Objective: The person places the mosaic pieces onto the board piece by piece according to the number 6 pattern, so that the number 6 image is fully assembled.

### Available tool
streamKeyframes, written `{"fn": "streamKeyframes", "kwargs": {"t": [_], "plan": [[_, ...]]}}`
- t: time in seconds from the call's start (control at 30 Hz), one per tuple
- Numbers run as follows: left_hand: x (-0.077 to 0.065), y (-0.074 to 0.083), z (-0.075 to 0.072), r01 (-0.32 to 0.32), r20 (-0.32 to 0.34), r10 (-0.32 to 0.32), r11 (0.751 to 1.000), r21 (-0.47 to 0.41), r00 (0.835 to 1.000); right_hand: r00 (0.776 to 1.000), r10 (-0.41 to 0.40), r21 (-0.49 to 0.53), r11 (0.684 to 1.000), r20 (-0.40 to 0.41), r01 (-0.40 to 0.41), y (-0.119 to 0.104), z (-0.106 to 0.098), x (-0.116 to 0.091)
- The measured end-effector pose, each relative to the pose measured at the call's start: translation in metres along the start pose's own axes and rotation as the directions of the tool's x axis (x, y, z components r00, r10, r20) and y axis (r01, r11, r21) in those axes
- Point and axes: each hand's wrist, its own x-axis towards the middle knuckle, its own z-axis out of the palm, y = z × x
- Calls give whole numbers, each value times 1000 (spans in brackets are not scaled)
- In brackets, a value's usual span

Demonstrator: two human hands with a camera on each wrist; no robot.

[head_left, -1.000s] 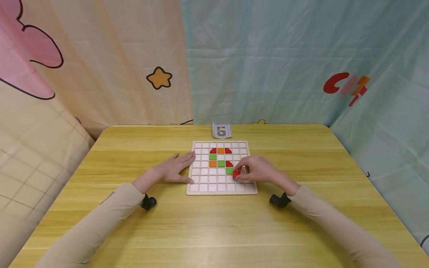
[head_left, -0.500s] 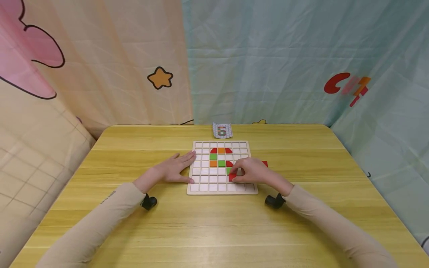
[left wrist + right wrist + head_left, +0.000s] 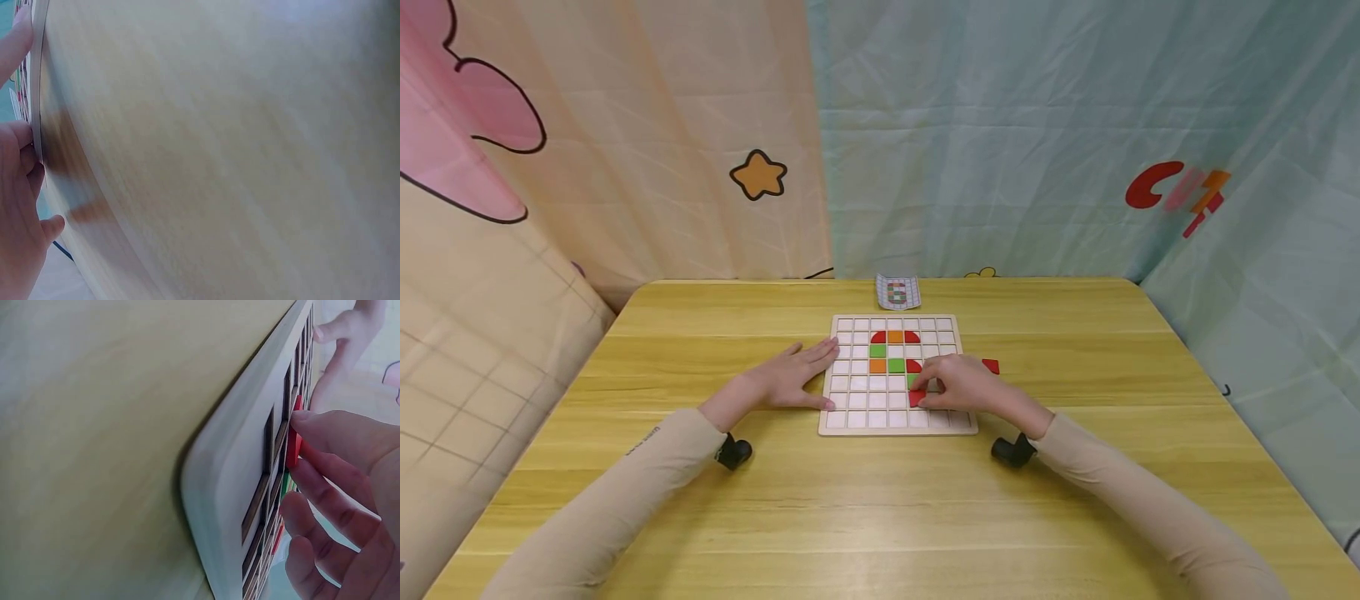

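My right hand (image 3: 962,383) pinches a red tile (image 3: 917,399) between thumb and fingers over a white gridded wooden board (image 3: 857,401). In the right wrist view this red tile (image 3: 294,442) stands tilted at the grid slots; whether it is fully seated I cannot tell. Green, orange and red tiles, some with a rounded corner, lie in the grid, among them an orange tile (image 3: 877,366) and a green tile (image 3: 896,366). A green tile just beyond the held one is partly hidden by my fingers. My left hand (image 3: 786,380) rests with spread fingers on the board's left edge.
Behind the board lies a small card (image 3: 898,292) printed with a coloured grid pattern. Another red piece (image 3: 991,367) lies on the wooden table (image 3: 880,517) past my right hand. Patterned curtains (image 3: 1015,150) hang at the back and sides.
My right hand has moved slightly left with the red tile, bringing it below the green tile. The red piece on the table has come into view. My left hand has stayed put.
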Motion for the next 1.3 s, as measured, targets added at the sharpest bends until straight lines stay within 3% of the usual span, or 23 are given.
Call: {"fn": "streamKeyframes", "kwargs": {"t": [0.67, 1.07, 1.3], "plan": [[2, 0, -1, -4, 6, 4, 1000, 15, 1000, 1000, 0, 38, 999, -15, 1, 1, -1, 0], [0, 1, -1, 3, 4, -3, 1000, 15, 1000, 991, 89, 113, 991, -98, -78, 26, -14, -25], [-1, 2, -3, 0, 3, -1, 1000, 18, 1000, 978, 146, 106, 986, -151, -130, 44, -18, -46]]}}
